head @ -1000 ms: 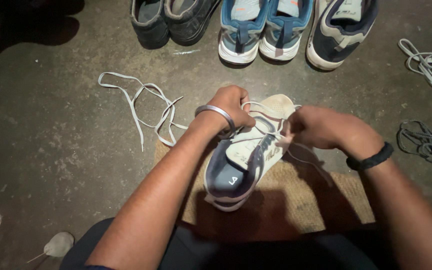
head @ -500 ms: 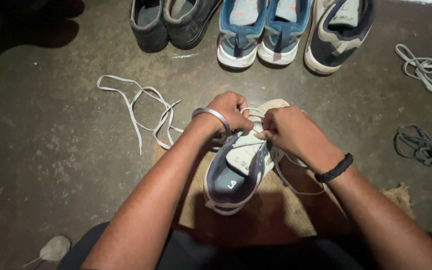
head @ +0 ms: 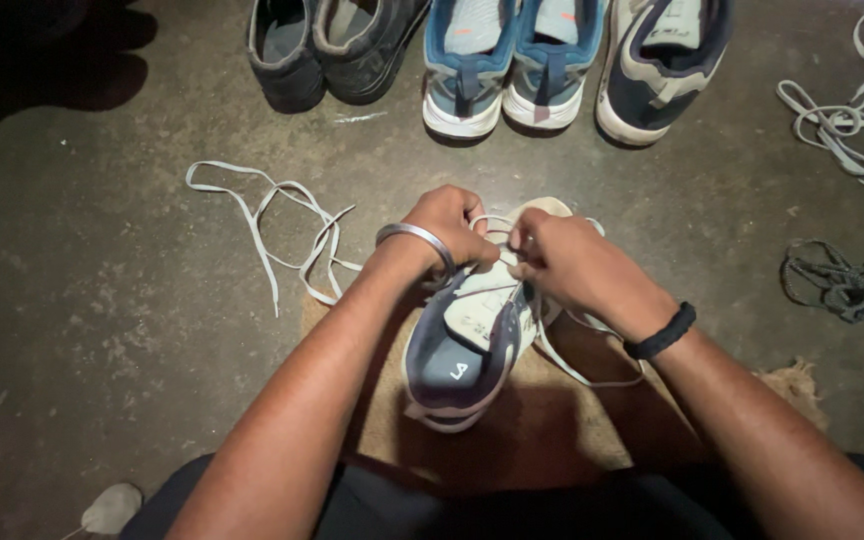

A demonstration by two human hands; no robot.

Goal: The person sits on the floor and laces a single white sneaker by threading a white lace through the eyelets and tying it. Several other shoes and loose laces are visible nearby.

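Note:
A white and navy sneaker (head: 467, 340) lies on a brown woven mat (head: 572, 410), toe pointing away from me. My left hand (head: 449, 228), with a metal bangle at the wrist, grips the sneaker's white lace (head: 492, 222) near the toe end. Close beside it, my right hand (head: 564, 262), wearing a black wristband, pinches the same lace over the eyelets. A loop of that lace (head: 577, 365) trails down onto the mat under my right wrist. The fingertips of both hands hide the upper eyelets.
A loose white lace (head: 272, 225) lies on the concrete floor to the left. Two dark shoes (head: 327, 45), a blue pair (head: 507, 60) and a navy sneaker (head: 657, 60) line the far edge. More white laces (head: 842, 115) and a dark lace (head: 837, 280) lie right.
My right hand has moved left from beside the sneaker to over its eyelets, close to my left hand. The lace loop now hangs lower on the mat.

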